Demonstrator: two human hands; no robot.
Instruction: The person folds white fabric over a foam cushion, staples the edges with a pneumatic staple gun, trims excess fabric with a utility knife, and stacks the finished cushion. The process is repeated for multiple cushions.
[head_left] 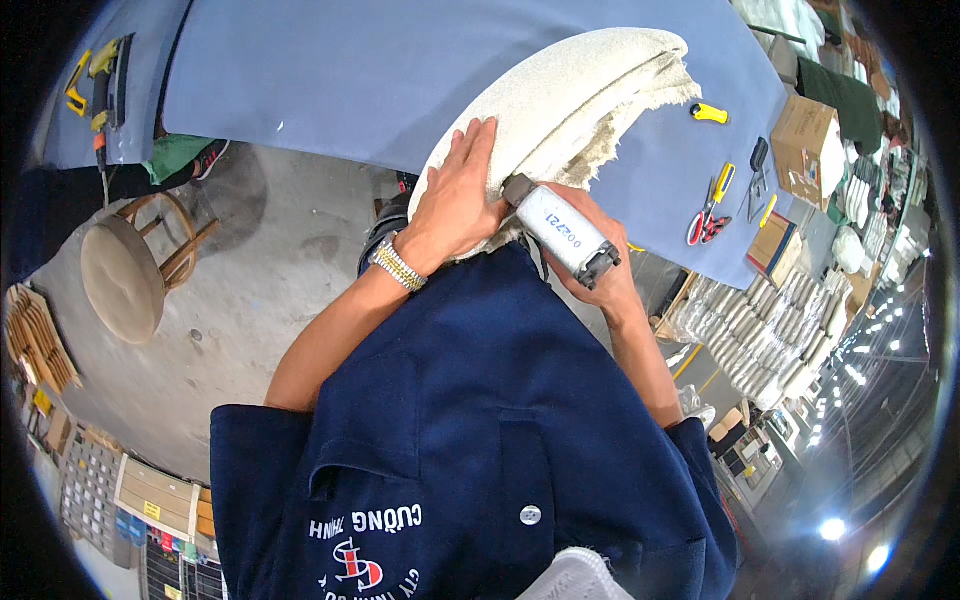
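Observation:
A cream fabric-covered cushion (545, 95) with a curved outline and ragged, frayed fabric along one side rests tilted at the near edge of the blue table. My left hand (455, 200) grips its near end, fingers stretched over the fabric and thumb toward the tool. In my right hand (605, 225) is a staple gun (562, 228) with a white body, a dark nose and a black rear end. Its nose meets or nearly meets the cushion's frayed side, close to my left thumb; exact contact is hidden.
On the blue table (300, 70) lie a yellow cutter (709, 113), scissors (711, 205) and a cardboard box (806, 140). Another tool with yellow parts (102, 85) is at far left. A round stool (122, 280) stands on the floor; plastic-wrapped stacks (765, 335) are at right.

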